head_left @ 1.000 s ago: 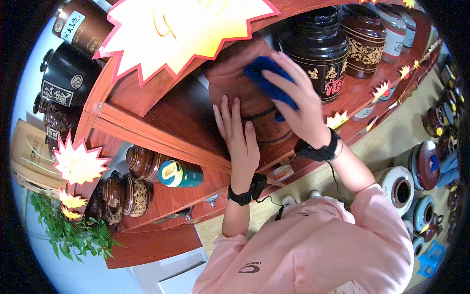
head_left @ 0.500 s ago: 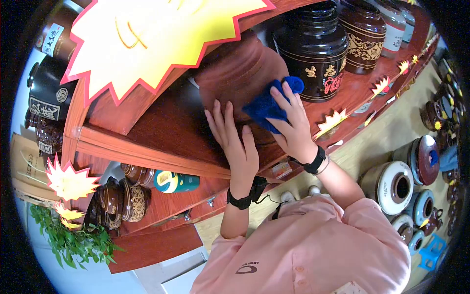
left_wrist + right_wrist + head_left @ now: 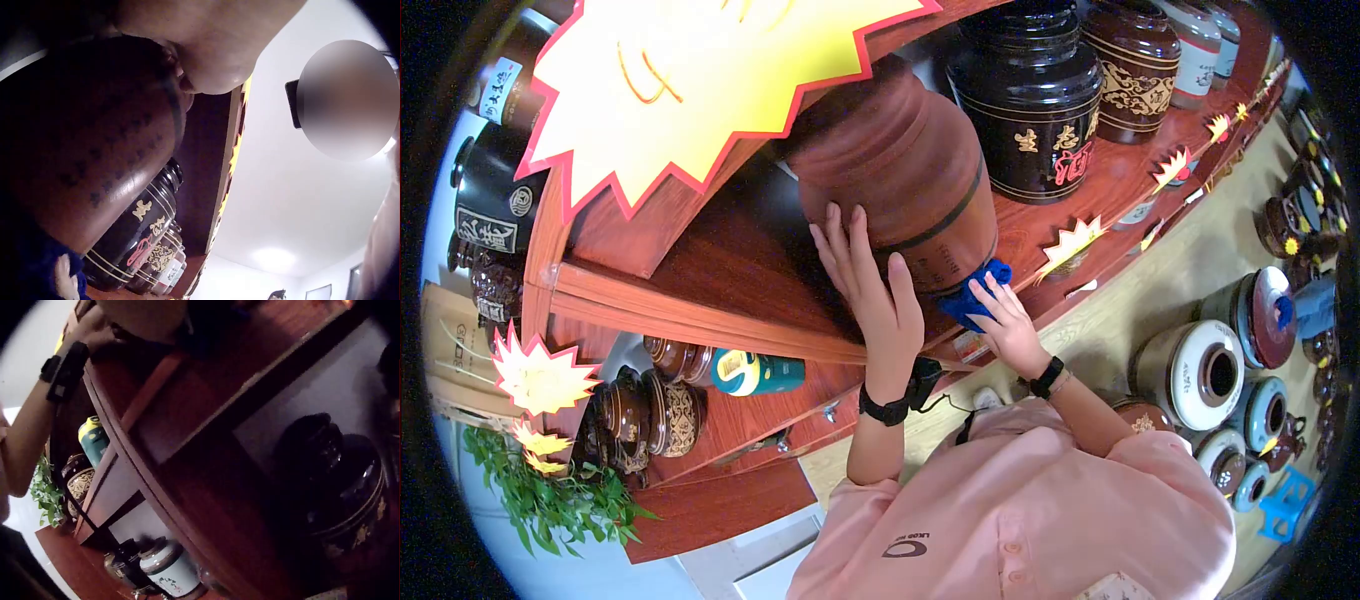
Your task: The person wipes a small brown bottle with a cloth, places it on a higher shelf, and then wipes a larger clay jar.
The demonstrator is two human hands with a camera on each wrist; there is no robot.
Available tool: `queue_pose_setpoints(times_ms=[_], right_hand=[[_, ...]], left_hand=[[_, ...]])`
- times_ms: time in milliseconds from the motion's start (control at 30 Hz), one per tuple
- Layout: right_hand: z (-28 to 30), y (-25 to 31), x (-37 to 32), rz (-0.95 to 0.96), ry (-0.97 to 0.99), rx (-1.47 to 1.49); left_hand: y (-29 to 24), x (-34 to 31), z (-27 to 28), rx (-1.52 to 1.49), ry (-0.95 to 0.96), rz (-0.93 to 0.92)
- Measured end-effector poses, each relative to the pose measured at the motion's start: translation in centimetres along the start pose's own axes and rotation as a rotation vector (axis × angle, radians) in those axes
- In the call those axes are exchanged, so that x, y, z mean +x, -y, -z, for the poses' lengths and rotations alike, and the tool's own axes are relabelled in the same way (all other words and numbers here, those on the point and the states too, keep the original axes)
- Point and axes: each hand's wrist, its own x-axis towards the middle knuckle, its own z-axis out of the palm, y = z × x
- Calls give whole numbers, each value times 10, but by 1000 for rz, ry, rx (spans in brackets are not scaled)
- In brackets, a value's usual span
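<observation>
A large brown jar (image 3: 905, 175) with a dark band and small lettering stands on the reddish wooden shelf (image 3: 760, 285). Against its near left side rests my left hand (image 3: 878, 300), fingers extended up the surface. My right hand (image 3: 1012, 335) holds a blue cloth (image 3: 966, 308) at the jar's lower edge, close to the shelf front. Fingers lie over the cloth, and part of it is hidden beneath them. In the left wrist view, the cloth (image 3: 37, 265) shows at the lower left, beside the jar (image 3: 119, 156).
A glossy black jar (image 3: 1030, 125) with gold characters stands just right of the brown one, with a patterned brown jar (image 3: 1135, 75) beyond. A big starburst sign (image 3: 700, 90) overhangs the shelf. Below are a green-and-yellow canister (image 3: 765, 372) and, on the floor, a white jar (image 3: 1180, 375).
My right hand has moved the blue cloth from the jar's upper right down to its lower edge, uncovering the band and lettering. My left hand stays against the jar.
</observation>
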Motion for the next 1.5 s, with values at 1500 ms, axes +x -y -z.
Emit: queue_pose_setpoints(times_ms=[1500], right_hand=[[12, 7, 25, -438, -316, 355]], left_hand=[[-3, 1, -5, 59, -9, -32]])
